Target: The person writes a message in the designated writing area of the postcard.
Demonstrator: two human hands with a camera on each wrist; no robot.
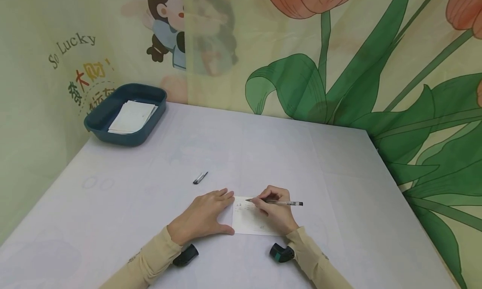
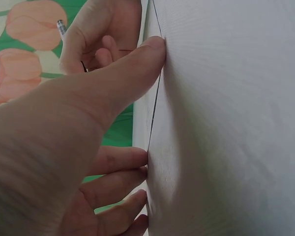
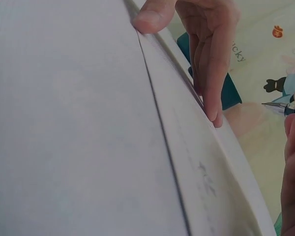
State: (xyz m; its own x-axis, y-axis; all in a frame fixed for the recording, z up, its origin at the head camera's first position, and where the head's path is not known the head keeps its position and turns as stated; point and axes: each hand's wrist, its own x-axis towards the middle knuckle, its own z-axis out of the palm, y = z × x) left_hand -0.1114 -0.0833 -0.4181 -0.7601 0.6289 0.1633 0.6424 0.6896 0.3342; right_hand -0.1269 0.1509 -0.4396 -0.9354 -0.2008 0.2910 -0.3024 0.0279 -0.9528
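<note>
While we are looking down at the table point(image 1: 263, 147), we are seeing two tan sleeves point(image 1: 320, 259) nearest to us; a small black gadget point(image 1: 185, 256) is sitting by the left wrist, and another black gadget point(image 1: 281, 253) is sitting by the right wrist. Just past them, we are finding a white card point(image 1: 246, 222) lying flat between the hands, with small dark marks showing on it; the left hand point(image 1: 205, 213) is spreading wide, its thumb touching the card's near left corner and its fingertips touching the far left corner; the right hand point(image 1: 278, 211) is pinching a clear pen point(image 1: 286, 203) over the card, and in the right wrist view we are seeing its tip pointing out in the air, apart from the paper. A bit farther off, a pen cap point(image 1: 200, 178) is lying by itself on the table; at the far left, a dark blue tub point(image 1: 124, 139) is holding a pile of white papers point(image 1: 132, 115); behind it all, a wall cloth point(image 1: 222, 92) is showing big orange tulips and green leaves.
</note>
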